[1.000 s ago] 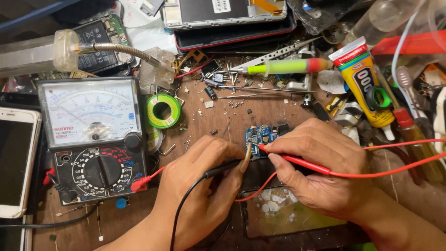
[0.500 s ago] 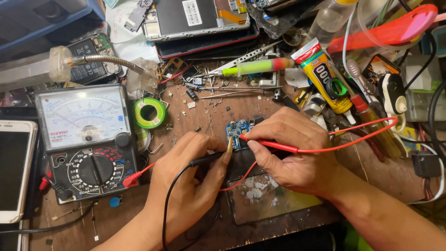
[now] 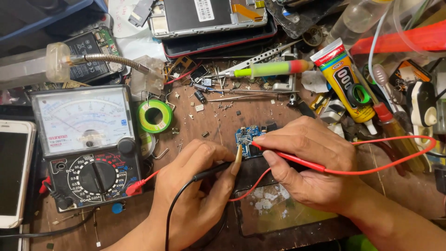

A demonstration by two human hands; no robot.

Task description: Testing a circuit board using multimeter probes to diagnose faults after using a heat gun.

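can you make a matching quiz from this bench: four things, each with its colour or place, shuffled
Things:
1. left hand
2. right hand
3. solder spool
4. meter

Matches:
a. holds red probe
b. green, right of the meter's dial face
c. holds black probe
d. left of both hands, beside a white phone

Pairs: 1-c, 2-a, 3-b, 4-d
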